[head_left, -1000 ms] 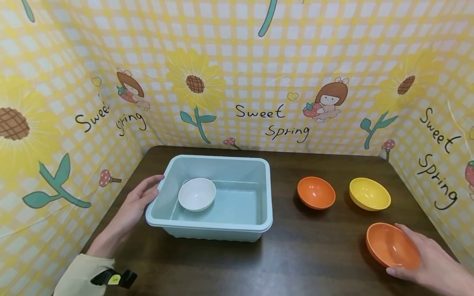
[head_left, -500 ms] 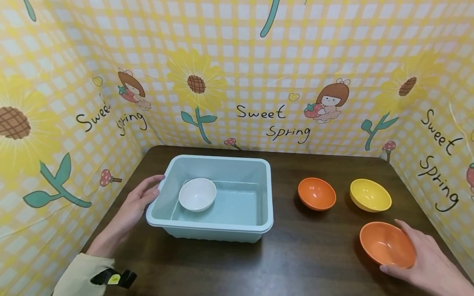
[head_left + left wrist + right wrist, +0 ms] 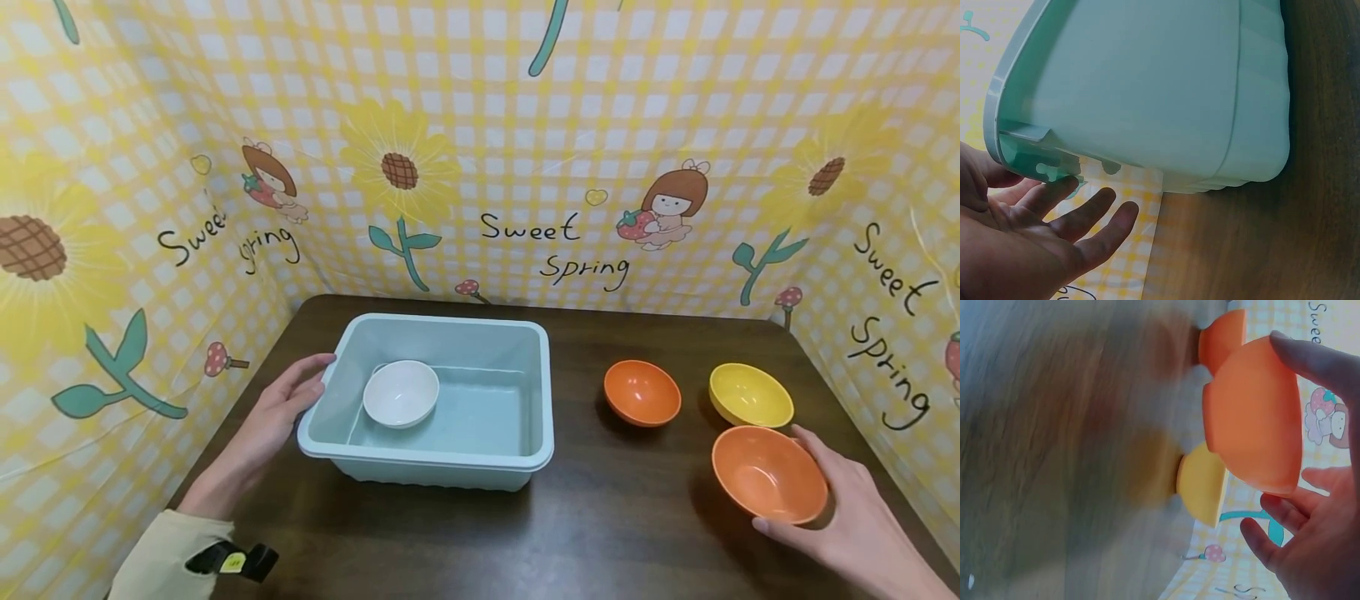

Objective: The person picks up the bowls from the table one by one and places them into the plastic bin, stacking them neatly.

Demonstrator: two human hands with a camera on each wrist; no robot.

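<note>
My right hand point(image 3: 855, 500) pinches an orange bowl point(image 3: 768, 479) by its rim, thumb on the near side and fingers on the far side. In the right wrist view this bowl point(image 3: 1257, 419) hangs above the table, slightly tilted. My left hand point(image 3: 281, 408) rests at the left rim of a pale blue-green plastic basin point(image 3: 427, 471). Its fingers point(image 3: 1091, 215) are spread and fairly straight under the rim in the left wrist view. Inside the basin, toward its left, sits a white bowl point(image 3: 401, 396).
A second orange bowl point(image 3: 642, 393) stands upright right of the basin. Beside it, near the table's right side, is a yellow bowl point(image 3: 750, 395), close behind the held bowl. Yellow checked cloth point(image 3: 510, 150) walls the dark wooden table point(image 3: 600, 533) at the back and sides.
My right hand has carried the orange bowl leftward and away from me, up toward the yellow bowl. My left hand, the basin and the other bowls have stayed in place.
</note>
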